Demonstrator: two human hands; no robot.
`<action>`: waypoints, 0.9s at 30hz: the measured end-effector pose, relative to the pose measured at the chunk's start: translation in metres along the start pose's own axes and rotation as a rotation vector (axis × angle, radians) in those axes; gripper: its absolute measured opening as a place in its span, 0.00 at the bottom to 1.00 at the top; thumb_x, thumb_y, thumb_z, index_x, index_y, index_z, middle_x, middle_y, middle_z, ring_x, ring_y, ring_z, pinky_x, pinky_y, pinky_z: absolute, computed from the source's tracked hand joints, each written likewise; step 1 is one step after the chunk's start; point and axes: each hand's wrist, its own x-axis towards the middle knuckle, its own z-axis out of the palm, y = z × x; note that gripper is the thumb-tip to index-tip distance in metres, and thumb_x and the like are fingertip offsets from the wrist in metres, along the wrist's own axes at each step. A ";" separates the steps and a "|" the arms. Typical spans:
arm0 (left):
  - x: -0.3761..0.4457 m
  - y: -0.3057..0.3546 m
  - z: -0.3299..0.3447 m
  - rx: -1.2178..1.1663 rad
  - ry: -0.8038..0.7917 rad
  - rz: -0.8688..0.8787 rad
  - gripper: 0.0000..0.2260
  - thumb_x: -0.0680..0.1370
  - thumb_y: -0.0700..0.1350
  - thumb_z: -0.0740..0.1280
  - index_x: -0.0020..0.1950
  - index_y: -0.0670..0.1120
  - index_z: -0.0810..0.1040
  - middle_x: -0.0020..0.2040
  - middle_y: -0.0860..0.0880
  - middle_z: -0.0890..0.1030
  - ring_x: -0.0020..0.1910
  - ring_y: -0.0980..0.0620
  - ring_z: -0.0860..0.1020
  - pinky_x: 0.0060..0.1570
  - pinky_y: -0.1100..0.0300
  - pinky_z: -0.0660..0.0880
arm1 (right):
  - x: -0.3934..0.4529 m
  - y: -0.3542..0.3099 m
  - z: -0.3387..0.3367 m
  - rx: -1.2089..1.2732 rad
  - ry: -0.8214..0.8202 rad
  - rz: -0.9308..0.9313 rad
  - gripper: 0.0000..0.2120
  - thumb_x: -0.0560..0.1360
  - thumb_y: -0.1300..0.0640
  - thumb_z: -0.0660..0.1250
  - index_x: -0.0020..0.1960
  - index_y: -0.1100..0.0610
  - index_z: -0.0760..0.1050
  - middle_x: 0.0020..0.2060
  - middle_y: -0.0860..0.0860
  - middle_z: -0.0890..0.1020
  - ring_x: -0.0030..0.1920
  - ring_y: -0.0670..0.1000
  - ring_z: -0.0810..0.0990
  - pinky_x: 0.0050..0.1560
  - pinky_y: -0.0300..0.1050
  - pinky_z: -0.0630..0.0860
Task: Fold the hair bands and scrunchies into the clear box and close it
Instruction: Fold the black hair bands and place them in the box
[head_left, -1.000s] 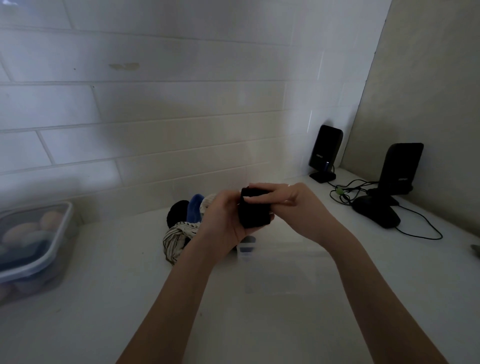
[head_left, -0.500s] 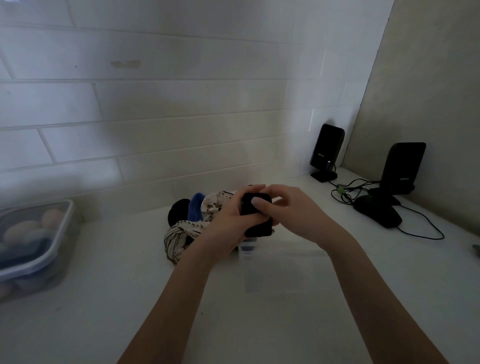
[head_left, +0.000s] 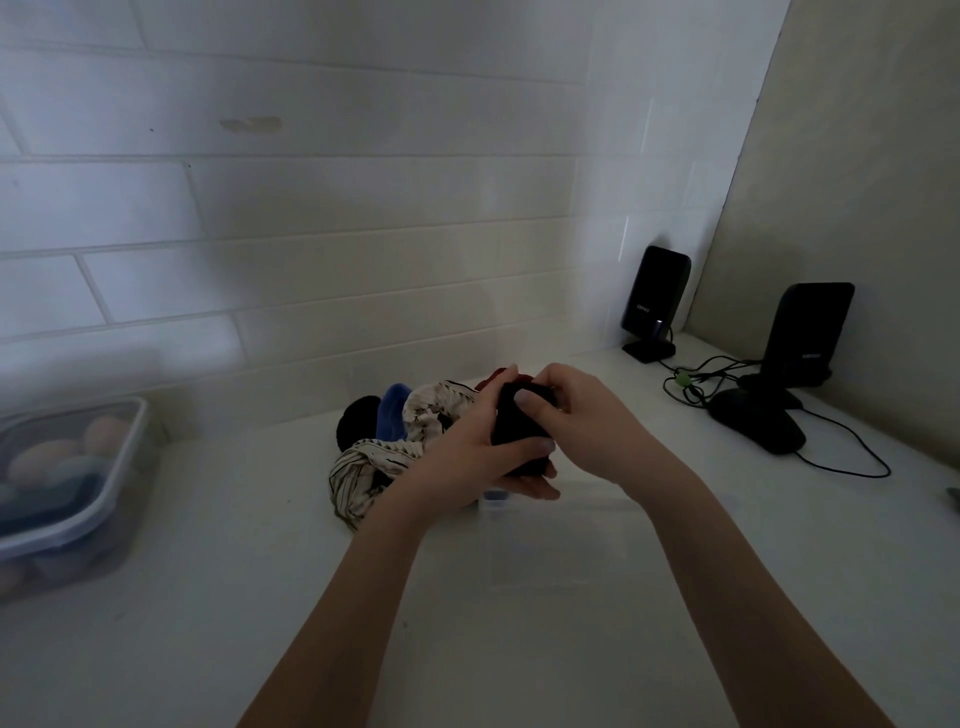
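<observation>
Between both hands sits a bunched black hair band (head_left: 519, 431): the left hand (head_left: 467, 452) cups it from below, fingers curled, and the right hand (head_left: 587, 421) pinches its top. Just beyond the left hand lies a scrunchie pile (head_left: 395, 441); beneath both, the clear box (head_left: 561, 540).

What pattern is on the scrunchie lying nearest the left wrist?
The scrunchie is cream with thin dark stripes, seen in the head view.

Left hand (head_left: 467, 447), right hand (head_left: 587, 421), both curled, gripping
</observation>
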 end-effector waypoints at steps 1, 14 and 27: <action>0.001 -0.002 0.000 0.038 0.006 0.002 0.34 0.74 0.34 0.67 0.74 0.54 0.55 0.49 0.41 0.79 0.40 0.46 0.83 0.40 0.52 0.81 | -0.001 0.000 0.000 0.006 -0.010 0.004 0.08 0.78 0.53 0.63 0.44 0.56 0.70 0.41 0.52 0.79 0.45 0.53 0.77 0.44 0.47 0.74; -0.012 -0.006 0.012 0.361 0.044 0.107 0.37 0.72 0.33 0.65 0.73 0.56 0.53 0.61 0.46 0.74 0.43 0.47 0.83 0.47 0.52 0.80 | -0.030 -0.005 -0.009 0.212 -0.048 0.039 0.06 0.76 0.58 0.67 0.52 0.56 0.74 0.47 0.52 0.80 0.49 0.60 0.81 0.49 0.56 0.79; -0.061 -0.025 0.006 0.695 0.034 0.131 0.29 0.60 0.55 0.78 0.59 0.58 0.74 0.57 0.57 0.74 0.58 0.59 0.69 0.52 0.66 0.65 | -0.083 0.006 -0.017 0.388 -0.358 0.335 0.11 0.77 0.59 0.65 0.58 0.61 0.74 0.51 0.58 0.81 0.51 0.53 0.82 0.47 0.49 0.83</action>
